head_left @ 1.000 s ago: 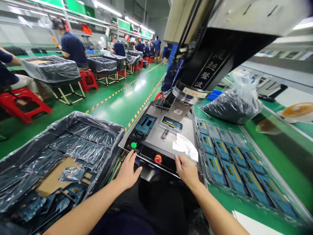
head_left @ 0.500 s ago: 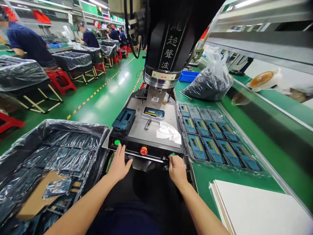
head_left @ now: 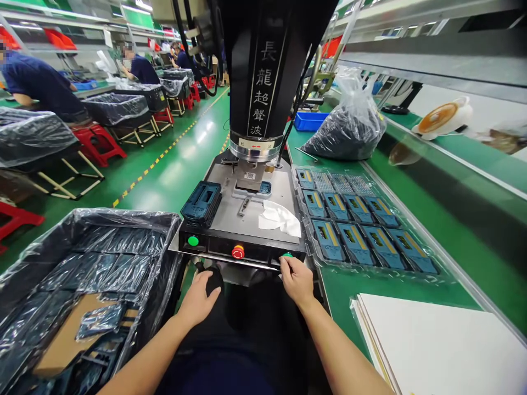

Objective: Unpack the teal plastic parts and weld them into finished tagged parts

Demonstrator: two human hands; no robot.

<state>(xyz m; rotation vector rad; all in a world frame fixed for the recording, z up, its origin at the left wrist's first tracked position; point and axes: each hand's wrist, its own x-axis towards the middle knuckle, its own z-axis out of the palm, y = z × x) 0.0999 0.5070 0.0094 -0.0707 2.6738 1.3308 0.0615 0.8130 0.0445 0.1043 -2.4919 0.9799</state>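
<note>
My right hand [head_left: 297, 281] rests its fingertips on the green button [head_left: 287, 255] at the right front of an ultrasonic welder's black control panel [head_left: 214, 246]. My left hand [head_left: 197, 299] sits lower, below the panel's front edge, holding nothing. The left green button [head_left: 193, 240] is uncovered, and a red emergency stop [head_left: 237, 252] sits between my hands. The welder's horn [head_left: 249, 181] is down on a fixture [head_left: 265, 188], hiding most of the part there. A dark blue plastic part [head_left: 201, 203] and a white cloth [head_left: 280, 218] lie on the steel plate [head_left: 230, 211].
A clear tray of blue parts [head_left: 349, 233] stands to the right, with white sheets [head_left: 436, 345] nearer me. A plastic-lined box of dark parts [head_left: 82, 274] stands left. Behind are a bag of dark parts [head_left: 349, 131], a blue crate [head_left: 310, 121] and seated co-workers [head_left: 140, 69].
My left hand has come off the left green button and dropped below the panel edge. The horn has moved down onto the fixture, covering the blue part that showed there.
</note>
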